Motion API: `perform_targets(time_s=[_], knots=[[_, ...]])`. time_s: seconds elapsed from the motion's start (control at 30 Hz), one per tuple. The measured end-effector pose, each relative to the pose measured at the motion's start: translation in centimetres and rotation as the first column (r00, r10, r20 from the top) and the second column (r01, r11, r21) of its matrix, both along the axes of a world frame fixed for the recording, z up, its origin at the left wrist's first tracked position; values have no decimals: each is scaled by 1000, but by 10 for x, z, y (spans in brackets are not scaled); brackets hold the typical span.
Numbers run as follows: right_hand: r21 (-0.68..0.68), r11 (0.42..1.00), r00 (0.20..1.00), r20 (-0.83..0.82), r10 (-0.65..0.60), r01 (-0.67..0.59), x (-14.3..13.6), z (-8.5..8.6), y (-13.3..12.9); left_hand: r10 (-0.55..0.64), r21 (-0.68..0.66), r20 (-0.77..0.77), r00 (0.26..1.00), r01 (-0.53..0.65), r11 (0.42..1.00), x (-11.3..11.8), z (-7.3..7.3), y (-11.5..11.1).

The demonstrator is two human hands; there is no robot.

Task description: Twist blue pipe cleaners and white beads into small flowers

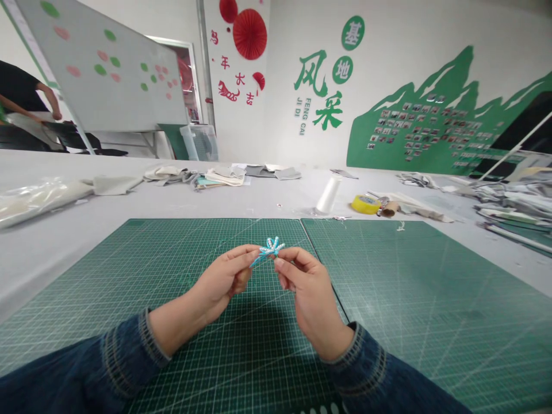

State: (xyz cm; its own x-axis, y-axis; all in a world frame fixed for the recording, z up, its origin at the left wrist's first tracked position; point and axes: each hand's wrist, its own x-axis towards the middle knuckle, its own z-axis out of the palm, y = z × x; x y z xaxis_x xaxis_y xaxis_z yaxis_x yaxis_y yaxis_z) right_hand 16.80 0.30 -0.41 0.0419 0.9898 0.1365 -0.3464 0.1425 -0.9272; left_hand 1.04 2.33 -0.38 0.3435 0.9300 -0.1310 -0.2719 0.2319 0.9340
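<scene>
While the left hand (219, 279) is pinching 1 side of a turquoise beaded ribbon flower (272, 247), the right hand (311, 290) is gripping the other | flower is hovering above green cutting mat (125, 264) | 2-sided pinch is likely steadying it

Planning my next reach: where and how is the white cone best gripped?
Probably round its middle, from the near side: the white cone seems to stand on its wider end and narrows upward, so a high grip might slip. The yellow tape roll lies to its right, leaving finger room.
</scene>
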Motion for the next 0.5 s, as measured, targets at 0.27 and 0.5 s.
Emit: perform_targets(time_s=[0.27,0.5], knots=[[-13,1000,999,-29,14,-14,-3,2,-3,78,46,-1,997,-78,996,8,1,-7],[16,1000,999,34,-5,5,-2,1,-3,104,62,20,994,-105,993,12,4,-11]])
